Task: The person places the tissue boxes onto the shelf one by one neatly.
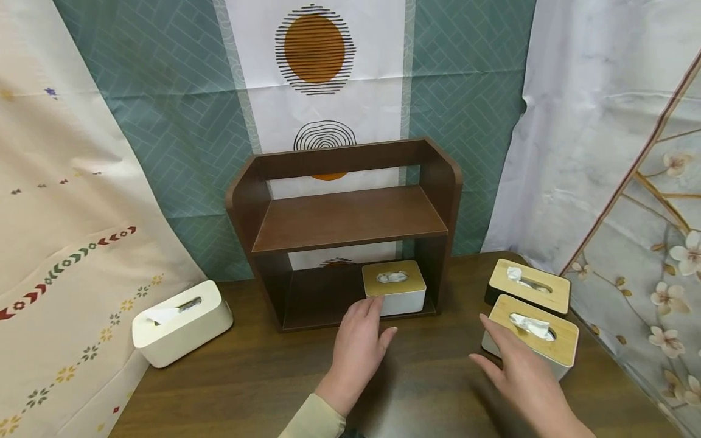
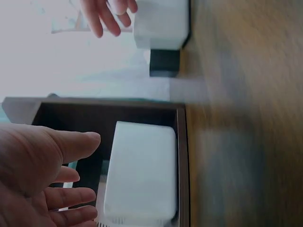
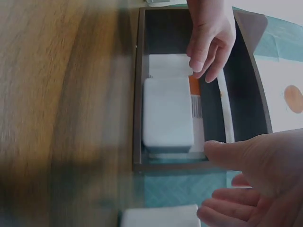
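A white tissue box (image 1: 402, 302) with a wood-look lid sits at the right end of the lower level of a brown shelf (image 1: 350, 219). My left hand (image 1: 356, 344) is in front of that box, fingers extended toward its lower left side, holding nothing. In the left wrist view the thumb stands apart from the fingers beside the box (image 2: 142, 170). My right hand (image 1: 520, 377), thumb spread, hovers by the left side of another white tissue box (image 1: 558, 348) with a wood-look lid. Its fingers overlap that box in the head view.
Behind the right-hand box stands a black tissue box (image 1: 555, 287) with a similar lid. An all-white tissue box (image 1: 186, 337) stands at the left of the wooden table (image 1: 263, 377). Patterned cloths (image 1: 181, 121) hang behind and at both sides.
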A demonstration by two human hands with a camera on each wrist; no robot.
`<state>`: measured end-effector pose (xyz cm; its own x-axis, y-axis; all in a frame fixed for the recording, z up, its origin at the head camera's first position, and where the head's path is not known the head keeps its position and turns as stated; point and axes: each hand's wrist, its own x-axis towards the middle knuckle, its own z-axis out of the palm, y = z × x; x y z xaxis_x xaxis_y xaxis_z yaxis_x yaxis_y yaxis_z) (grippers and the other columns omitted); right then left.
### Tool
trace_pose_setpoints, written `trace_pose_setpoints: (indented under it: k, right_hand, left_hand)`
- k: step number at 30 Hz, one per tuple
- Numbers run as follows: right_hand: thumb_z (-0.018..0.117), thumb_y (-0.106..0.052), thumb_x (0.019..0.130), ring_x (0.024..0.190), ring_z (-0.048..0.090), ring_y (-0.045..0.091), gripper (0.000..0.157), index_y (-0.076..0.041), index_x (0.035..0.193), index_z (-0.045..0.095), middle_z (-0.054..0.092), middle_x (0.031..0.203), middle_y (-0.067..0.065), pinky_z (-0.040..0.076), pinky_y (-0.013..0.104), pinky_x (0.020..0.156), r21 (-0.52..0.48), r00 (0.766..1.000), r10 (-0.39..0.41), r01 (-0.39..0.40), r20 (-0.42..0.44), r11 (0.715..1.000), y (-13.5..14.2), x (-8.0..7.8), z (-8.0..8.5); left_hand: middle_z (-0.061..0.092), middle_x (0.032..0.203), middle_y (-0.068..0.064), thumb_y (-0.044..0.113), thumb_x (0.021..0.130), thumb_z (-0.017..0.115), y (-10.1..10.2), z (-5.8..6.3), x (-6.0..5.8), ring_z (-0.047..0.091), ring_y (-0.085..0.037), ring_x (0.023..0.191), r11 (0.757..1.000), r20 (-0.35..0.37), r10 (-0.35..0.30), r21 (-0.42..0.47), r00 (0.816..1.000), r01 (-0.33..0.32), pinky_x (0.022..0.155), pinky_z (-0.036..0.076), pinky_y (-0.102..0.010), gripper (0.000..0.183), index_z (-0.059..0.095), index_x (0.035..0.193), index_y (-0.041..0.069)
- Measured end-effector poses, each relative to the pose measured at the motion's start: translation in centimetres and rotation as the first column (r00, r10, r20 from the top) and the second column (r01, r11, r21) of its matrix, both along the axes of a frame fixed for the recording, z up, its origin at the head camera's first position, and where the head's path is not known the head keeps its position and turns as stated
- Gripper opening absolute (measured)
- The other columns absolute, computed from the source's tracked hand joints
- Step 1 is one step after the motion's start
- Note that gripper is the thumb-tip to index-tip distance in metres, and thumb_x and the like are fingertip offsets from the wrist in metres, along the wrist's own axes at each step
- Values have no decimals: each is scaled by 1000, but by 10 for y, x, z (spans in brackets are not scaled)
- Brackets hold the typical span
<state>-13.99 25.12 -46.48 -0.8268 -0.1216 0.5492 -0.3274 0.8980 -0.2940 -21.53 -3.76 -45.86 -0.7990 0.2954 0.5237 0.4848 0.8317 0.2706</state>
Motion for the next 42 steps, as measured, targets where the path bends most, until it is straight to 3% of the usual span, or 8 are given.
trace_pose_setpoints:
  k: [7, 12, 17, 24, 31, 42]
  right_hand:
    - [100, -21, 79, 120, 72, 45, 83, -6, 151, 62, 72, 139, 23, 59, 65, 77, 18, 995, -70, 72, -67, 997, 16, 8, 6]
    - [100, -20, 78, 120, 69, 50, 85, -9, 153, 60, 70, 140, 26, 56, 70, 72, -7, 991, -123, 122, -61, 992, 31, 13, 6]
    - [99, -20, 80, 122, 65, 51, 87, -9, 155, 58, 68, 141, 27, 53, 73, 73, -9, 985, -170, 170, -32, 985, 45, 17, 5]
    - [99, -17, 79, 127, 57, 57, 92, -5, 160, 55, 61, 146, 30, 48, 75, 83, -21, 980, -186, 185, -73, 983, 65, 18, -3]
    - [97, -27, 85, 133, 49, 62, 95, 5, 160, 48, 50, 154, 38, 42, 79, 96, -14, 971, -238, 238, 29, 971, 83, 17, -10]
    - [89, -47, 94, 130, 40, 75, 107, 3, 169, 32, 34, 161, 46, 38, 86, 91, -20, 924, -314, 326, 217, 945, 98, 20, -18]
  left_hand:
    - [72, 141, -12, 35, 96, 90, 21, -1, 7, 66, -30, 131, 995, -38, -81, -65, 996, 79, 111, 54, -44, 66, 66, 149, 4]
    - [72, 140, -10, 39, 96, 90, 39, -3, 10, 67, -27, 131, 988, -55, -127, -99, 990, 121, 111, 53, -40, 67, 66, 149, 5]
    - [70, 144, -8, 43, 99, 86, 56, -2, 10, 65, -25, 134, 980, -40, -160, -126, 986, 154, 113, 51, -37, 68, 64, 152, 8]
    - [66, 151, -9, 46, 100, 84, 78, 0, 11, 63, -25, 138, 973, -6, -197, -124, 980, 195, 115, 51, -39, 71, 61, 156, 10]
    - [60, 159, -6, 50, 101, 80, 102, 1, 13, 58, -23, 144, 969, 79, -213, -112, 974, 221, 117, 49, -39, 73, 56, 161, 16]
    - [50, 168, -6, 52, 103, 78, 128, -8, 7, 54, -23, 149, 969, 186, -225, -59, 957, 239, 117, 49, -40, 76, 49, 167, 24]
